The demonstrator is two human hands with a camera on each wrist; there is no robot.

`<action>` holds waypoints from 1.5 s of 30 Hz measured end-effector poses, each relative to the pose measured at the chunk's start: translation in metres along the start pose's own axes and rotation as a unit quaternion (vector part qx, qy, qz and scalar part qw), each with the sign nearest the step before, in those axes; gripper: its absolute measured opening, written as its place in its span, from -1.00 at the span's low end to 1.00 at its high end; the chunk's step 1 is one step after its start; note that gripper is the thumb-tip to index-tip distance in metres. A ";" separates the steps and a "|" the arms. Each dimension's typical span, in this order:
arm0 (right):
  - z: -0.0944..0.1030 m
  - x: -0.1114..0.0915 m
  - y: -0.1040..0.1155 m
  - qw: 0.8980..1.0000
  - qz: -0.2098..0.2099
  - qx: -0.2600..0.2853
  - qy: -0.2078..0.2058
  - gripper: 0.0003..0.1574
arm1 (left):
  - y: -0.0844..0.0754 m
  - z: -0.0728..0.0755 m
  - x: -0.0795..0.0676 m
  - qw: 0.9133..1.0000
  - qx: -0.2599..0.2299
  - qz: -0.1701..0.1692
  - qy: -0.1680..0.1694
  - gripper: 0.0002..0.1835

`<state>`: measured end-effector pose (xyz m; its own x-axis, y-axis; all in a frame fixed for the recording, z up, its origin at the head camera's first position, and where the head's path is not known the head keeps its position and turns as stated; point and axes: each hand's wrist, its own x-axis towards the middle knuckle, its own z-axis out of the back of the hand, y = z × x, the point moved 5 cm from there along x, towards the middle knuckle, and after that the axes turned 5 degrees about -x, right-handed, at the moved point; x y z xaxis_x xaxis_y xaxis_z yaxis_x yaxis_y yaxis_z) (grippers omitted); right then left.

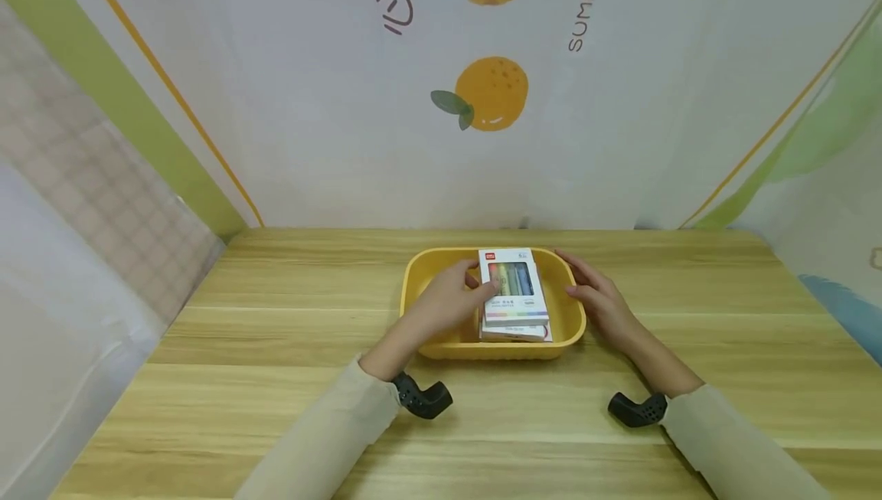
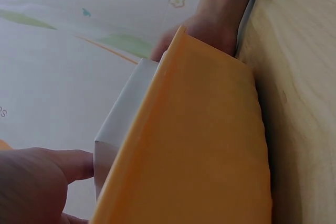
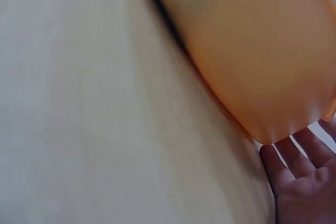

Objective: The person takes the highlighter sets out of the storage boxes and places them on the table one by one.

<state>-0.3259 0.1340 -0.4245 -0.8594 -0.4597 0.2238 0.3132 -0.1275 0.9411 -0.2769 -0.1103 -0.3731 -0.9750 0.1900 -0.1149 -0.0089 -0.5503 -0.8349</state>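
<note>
A yellow plastic basket (image 1: 441, 351) stands on the table with a small stack of white boxes in it. On top lies a white windowed box (image 1: 517, 314) showing a row of coloured sticks, pens or crayons. My left hand (image 1: 448, 293) reaches over the basket's left side and holds this box by its left edge, thumb on top. Beneath it, another white box (image 1: 517, 333) is mostly covered. At the basket's right end my right hand (image 1: 602, 305) holds the rim, thumb over it. Its other fingers lie against the outer wall (image 3: 262, 77).
The wooden table (image 1: 289, 331) extends on both sides of the basket. Behind it rises a white cloth (image 1: 331, 140) printed with oranges and lettering. More printed cloth (image 1: 89, 155) hangs at the left. Each wrist carries a black curved device (image 1: 423, 400).
</note>
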 end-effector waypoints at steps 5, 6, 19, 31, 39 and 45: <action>0.002 0.001 0.001 1.000 0.002 0.010 -0.003 -0.27 | -0.001 0.000 0.003 1.000 -0.004 -0.004 0.001 -0.18; 0.002 0.001 0.001 1.000 0.001 0.013 -0.003 -0.27 | -0.001 0.000 0.004 1.000 -0.006 -0.003 0.000 -0.18; -0.001 -0.001 -0.001 1.000 -0.012 0.004 0.001 -0.27 | 0.003 -0.005 0.004 0.997 -0.072 0.012 0.009 -0.24; -0.001 0.000 0.000 1.000 -0.006 -0.004 0.001 -0.28 | 0.004 -0.007 0.005 0.990 -0.137 0.018 0.027 -0.32; 0.000 -0.001 0.000 1.000 -0.009 -0.025 -0.004 -0.28 | 0.004 -0.005 0.007 0.986 -0.166 0.024 0.012 -0.39; 0.001 0.000 0.000 0.999 -0.007 -0.030 -0.006 -0.28 | 0.003 -0.005 0.005 0.980 -0.196 0.033 0.013 -0.41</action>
<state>-0.3260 0.1348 -0.4246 -0.8684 -0.4476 0.2132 0.3243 -0.1876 0.9272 -0.2811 -0.1072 -0.3791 -0.9647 0.1876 -0.1847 0.1445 -0.2094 -0.9671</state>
